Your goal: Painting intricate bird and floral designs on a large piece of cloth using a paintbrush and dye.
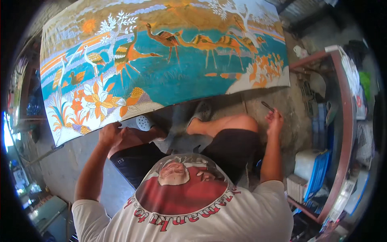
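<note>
A wide painted panel (193,82) of long-legged birds, flowers, white trees and teal water stands before my knees, its lower edge bowed. My left hand (112,135) is at the panel's lower left edge with its fingers curled in. Something dark shows by the fingertips, but I cannot make out what it is. Off to the right of my knee, apart from the panel, my right hand (275,120) is closed around a short dark slender tool (267,106) that points up and left. The kind of tool is too small to tell.
At the right stands a brown-framed shelf (346,109) with papers and boxes. A white-and-blue plastic container (312,171) sits inside its frame. Below the panel are my grey clogs (144,123) on a concrete floor (76,171). Cluttered furniture lines the left side.
</note>
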Demonstrator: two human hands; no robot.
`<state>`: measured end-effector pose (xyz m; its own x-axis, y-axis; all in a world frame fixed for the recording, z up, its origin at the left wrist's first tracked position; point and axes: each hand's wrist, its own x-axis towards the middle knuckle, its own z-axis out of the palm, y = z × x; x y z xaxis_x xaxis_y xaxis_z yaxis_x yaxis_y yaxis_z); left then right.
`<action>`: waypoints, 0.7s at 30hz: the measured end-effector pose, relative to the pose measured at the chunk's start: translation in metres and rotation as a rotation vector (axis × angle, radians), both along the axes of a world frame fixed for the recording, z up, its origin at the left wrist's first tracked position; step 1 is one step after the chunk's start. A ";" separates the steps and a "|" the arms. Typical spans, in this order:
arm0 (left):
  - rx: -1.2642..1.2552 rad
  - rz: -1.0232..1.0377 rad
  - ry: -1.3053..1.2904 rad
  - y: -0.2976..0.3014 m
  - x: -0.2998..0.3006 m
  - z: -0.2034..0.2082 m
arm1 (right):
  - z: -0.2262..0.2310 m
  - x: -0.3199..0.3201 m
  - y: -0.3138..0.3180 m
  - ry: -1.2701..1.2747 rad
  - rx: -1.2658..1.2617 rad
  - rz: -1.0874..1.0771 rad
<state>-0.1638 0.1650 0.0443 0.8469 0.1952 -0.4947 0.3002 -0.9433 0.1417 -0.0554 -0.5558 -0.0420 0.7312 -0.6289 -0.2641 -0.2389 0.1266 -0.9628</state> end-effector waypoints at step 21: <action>0.250 -0.519 0.253 -0.014 0.042 -0.020 | -0.118 -0.375 -0.147 0.506 0.070 -0.501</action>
<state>-0.1221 0.1514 0.0245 0.7251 -0.0748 -0.6845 -0.2106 -0.9705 -0.1171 -0.4308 -0.7032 -0.1601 0.1359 -0.8265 -0.5463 -0.5512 0.3951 -0.7349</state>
